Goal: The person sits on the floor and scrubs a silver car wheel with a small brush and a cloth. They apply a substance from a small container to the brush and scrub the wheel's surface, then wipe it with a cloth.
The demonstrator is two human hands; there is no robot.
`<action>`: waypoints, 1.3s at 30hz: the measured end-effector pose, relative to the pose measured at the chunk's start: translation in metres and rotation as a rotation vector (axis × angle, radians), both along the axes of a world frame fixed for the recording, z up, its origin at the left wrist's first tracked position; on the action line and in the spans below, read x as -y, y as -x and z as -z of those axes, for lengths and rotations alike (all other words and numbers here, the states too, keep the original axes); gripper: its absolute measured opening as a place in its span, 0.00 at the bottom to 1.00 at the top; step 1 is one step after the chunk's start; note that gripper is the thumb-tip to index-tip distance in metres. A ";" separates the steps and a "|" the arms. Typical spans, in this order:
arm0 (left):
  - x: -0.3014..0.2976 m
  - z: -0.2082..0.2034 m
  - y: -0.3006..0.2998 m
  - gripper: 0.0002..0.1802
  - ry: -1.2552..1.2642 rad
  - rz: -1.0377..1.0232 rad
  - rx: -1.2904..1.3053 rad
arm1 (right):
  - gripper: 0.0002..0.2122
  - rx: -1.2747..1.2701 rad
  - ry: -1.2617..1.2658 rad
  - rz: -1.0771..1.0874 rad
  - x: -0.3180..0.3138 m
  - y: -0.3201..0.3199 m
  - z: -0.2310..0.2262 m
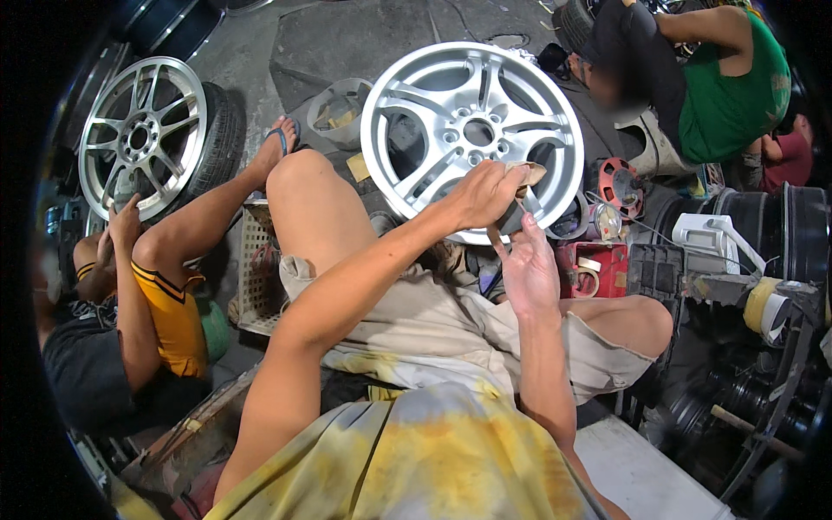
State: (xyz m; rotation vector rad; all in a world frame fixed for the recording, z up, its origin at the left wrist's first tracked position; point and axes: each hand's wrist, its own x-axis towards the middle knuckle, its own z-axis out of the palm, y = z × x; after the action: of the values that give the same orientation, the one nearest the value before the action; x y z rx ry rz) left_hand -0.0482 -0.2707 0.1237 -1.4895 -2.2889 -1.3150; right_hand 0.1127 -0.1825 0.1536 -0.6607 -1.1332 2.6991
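A silver alloy wheel (pixel 479 100) with paired spokes lies face up in front of my knees. Over its near right rim, my left hand (pixel 487 198) is closed on a folded tan sheet (pixel 536 176) that looks like sandpaper, its darker side partly showing. Just below, my right hand (pixel 530 276) has its thumb raised and its fingers curled at the sheet's lower end, where a narrow brown strip hangs. My fingers hide much of the sheet and part of the rim.
A pale bucket (pixel 340 113) with scraps stands left of the wheel. At right are a red box (pixel 592 269) with tape rolls and a red reel (pixel 620 186). At left, a co-worker handles another silver wheel (pixel 139 137); another person in green (pixel 737 91) sits at far right.
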 end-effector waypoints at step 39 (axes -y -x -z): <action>0.033 -0.096 0.202 0.06 -0.639 -0.097 1.157 | 0.18 -0.482 -2.103 -0.467 -0.070 0.222 0.113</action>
State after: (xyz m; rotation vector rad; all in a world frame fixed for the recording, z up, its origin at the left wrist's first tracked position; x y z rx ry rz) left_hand -0.2498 -0.3034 0.2199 -0.3747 -1.8667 -2.9806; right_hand -0.1092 -0.1121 0.0405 0.6040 -2.8034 0.4072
